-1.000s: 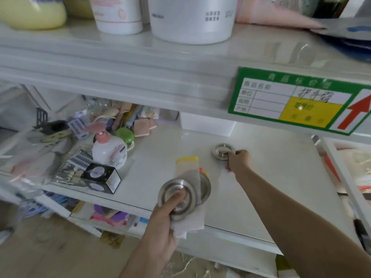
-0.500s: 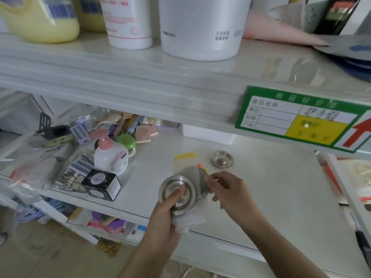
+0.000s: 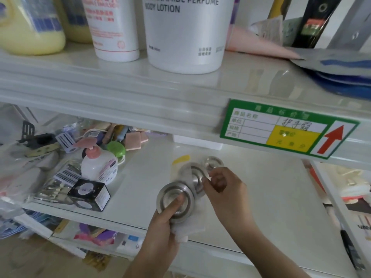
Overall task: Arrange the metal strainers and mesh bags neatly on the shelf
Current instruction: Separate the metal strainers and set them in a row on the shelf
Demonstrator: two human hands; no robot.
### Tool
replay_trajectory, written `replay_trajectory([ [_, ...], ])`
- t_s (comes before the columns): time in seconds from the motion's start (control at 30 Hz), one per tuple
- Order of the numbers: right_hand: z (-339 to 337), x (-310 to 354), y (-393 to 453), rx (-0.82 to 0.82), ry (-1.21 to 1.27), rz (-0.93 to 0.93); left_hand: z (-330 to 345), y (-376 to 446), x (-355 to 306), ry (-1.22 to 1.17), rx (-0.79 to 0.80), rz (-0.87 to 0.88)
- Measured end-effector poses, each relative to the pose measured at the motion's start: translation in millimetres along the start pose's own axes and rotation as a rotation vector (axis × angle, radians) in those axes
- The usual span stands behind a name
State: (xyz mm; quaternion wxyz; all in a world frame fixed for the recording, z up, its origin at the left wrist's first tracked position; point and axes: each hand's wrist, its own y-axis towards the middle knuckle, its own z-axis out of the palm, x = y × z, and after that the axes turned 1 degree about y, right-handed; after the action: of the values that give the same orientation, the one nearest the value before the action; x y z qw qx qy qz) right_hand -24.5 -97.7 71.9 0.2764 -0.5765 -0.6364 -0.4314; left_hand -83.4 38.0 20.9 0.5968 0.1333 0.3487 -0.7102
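My left hand holds a round metal strainer with the thumb pressed into its bowl, together with a white mesh bag under it. Behind it is a second strainer in a clear packet with a yellow tab. My right hand pinches that second strainer at its right edge. A third strainer lies on the white shelf just behind my right hand.
Clutter fills the shelf's left: a pump bottle, a black box, a green round case, combs and packets. A white box sits at the back. The upper shelf holds lotion tubs, with a green price label on its edge.
My right hand left the strainer lying on the shelf, came back toward me and took hold of the second strainer in my left hand. The view has tilted up a little.
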Motion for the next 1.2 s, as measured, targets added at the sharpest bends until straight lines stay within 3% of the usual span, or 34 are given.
replay_trajectory([
  [0.13, -7.1, -0.7, 15.7, -0.087, 0.049, 0.001, -11.3, -3.7, -1.7, -0.055, 0.001, -0.011],
  [0.23, -14.9, -33.8, 41.0, -0.128, 0.219, 0.219, -26.0, -3.7, -5.4, -0.043, -0.070, 0.031],
  [0.4, -2.2, -105.1, 54.3, -0.010, 0.244, 0.547, -47.2, -6.1, -9.4, -0.057, -0.129, 0.027],
  [0.53, 9.1, -121.0, 48.6, 0.059, 0.213, 0.606, -44.5, -11.0, -12.9, -0.029, -0.064, 0.022],
  [0.77, 14.3, -118.2, 46.1, 0.188, 0.122, 0.651, -33.7, -14.1, -11.5, -0.013, -0.155, 0.182],
  [0.83, 15.4, -112.0, 44.6, 0.175, -0.038, 0.590, -27.6, -13.1, -12.5, 0.006, -0.193, 0.242],
  [0.9, 12.2, -96.1, 41.4, 0.114, -0.212, 0.400, -23.4, -11.7, -14.0, 0.042, -0.229, 0.309],
  [1.0, 9.6, -48.0, 28.6, 0.043, -0.074, 0.074, -18.9, -13.7, -14.5, 0.106, -0.223, 0.339],
  [1.1, 17.7, 2.2, 12.8, 0.287, -0.026, -0.092, -18.4, -14.2, -10.7, 0.168, -0.209, 0.288],
  [1.2, 29.4, 14.1, 4.1, 0.533, -0.222, -0.082, -13.9, -10.8, -7.8, 0.192, -0.212, 0.273],
])
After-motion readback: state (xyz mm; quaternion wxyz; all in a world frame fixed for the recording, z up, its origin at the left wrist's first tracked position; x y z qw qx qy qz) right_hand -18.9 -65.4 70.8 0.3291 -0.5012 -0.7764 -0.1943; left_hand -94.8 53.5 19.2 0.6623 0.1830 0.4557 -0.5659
